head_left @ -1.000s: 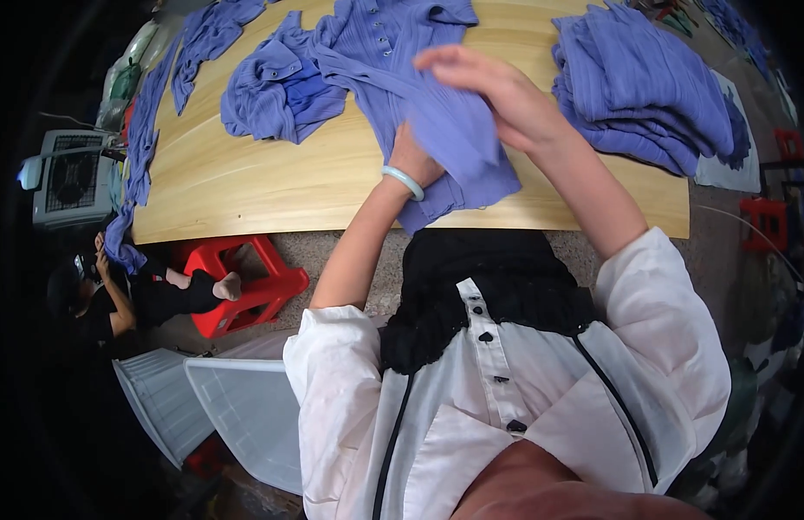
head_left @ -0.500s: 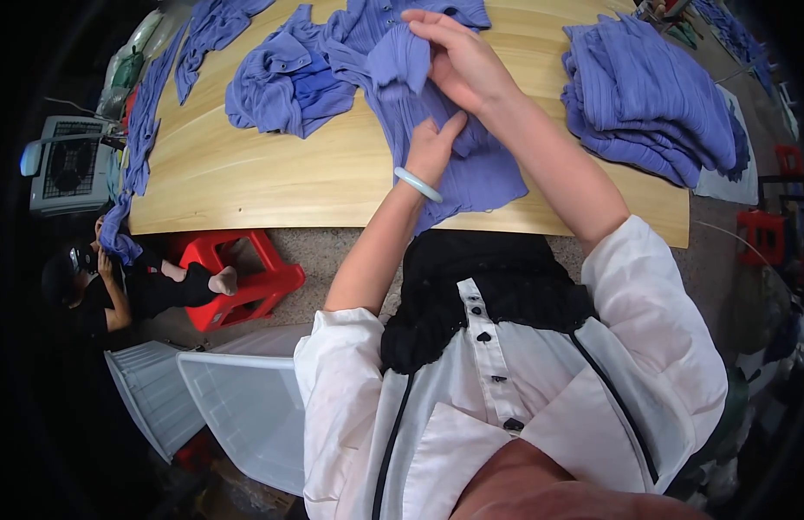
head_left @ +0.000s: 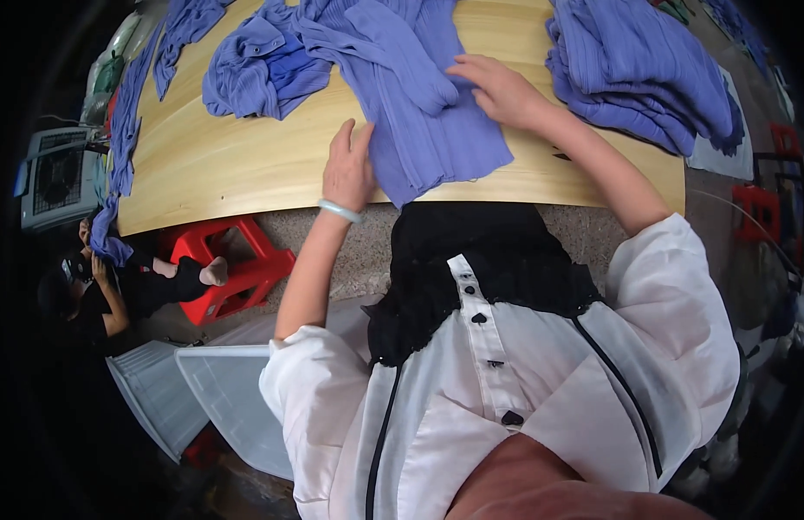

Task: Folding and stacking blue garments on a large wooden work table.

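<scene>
Folded pile (head_left: 632, 74): done, two o'clock
Shirt (head_left: 441, 147): sleeve inward, body unfolded
Left hand (head_left: 346, 176): grip spread, shirt's eight o'clock
Right hand (head_left: 508, 97): grip spread, shirt's three o'clock

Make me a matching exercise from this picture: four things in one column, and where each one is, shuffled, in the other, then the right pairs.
Things:
1. Left hand
2. Right hand
3. Folded pile
4. Bangle

Places:
A. On the table's right side
B. Around a wrist
C. By the right edge of the spread garment
D. Near that garment's left edge

Pairs: 1-D, 2-C, 3-A, 4-B
</scene>
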`<state>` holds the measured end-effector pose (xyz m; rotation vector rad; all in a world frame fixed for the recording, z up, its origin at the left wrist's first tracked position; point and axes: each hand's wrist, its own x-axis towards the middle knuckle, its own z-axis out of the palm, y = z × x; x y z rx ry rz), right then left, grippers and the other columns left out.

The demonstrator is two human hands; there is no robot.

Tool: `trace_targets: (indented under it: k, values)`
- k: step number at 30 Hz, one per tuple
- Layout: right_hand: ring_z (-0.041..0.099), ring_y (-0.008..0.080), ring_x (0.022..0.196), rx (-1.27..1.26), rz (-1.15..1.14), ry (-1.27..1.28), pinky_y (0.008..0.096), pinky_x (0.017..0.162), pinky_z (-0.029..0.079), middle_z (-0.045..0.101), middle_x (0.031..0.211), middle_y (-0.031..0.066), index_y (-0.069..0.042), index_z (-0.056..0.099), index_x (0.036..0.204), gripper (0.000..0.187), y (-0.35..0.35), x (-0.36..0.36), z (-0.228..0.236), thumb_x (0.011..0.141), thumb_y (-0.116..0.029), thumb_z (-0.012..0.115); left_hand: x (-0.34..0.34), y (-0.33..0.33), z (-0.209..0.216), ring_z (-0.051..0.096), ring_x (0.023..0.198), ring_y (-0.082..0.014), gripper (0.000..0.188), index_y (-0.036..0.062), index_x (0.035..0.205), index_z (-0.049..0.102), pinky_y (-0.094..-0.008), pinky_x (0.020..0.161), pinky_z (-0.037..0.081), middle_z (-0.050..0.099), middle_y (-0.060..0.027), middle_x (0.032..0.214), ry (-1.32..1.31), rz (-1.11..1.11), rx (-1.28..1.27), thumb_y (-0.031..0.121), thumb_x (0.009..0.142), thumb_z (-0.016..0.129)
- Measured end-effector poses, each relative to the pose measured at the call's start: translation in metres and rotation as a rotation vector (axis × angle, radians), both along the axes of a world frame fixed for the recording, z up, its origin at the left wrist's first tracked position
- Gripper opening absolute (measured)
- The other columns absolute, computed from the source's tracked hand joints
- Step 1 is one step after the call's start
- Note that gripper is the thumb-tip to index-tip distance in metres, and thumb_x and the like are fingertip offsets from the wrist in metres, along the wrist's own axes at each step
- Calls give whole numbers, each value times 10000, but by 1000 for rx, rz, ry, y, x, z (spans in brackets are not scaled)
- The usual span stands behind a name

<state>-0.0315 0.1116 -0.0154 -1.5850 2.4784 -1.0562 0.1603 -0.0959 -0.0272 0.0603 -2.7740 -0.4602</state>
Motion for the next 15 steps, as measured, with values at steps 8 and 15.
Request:
trace_targets:
  k: [8, 15]
  values:
    - [388, 283, 1113, 262, 283, 609, 352, 842, 399, 346, 1256, 103, -195, 328, 1247, 608, 1, 4, 1, 696, 4, 490, -9, -8, 12, 315, 1130, -401, 639, 60, 1176, 391, -395, 940, 303, 287, -222, 1253, -126, -243, -82, 120, 588, 635]
    - [444, 285, 1005, 532, 352, 334, 345, 774, 418, 451, 1082, 103, -192, 382, 1203, 513, 5, -6, 5, 721, -47, 487, -22, -23, -6, 368, 1117, -320, 417, 28, 1058, 474, -360, 893, 348, 410, -163, 1183, -123, -258, -240, 22, 645, 529]
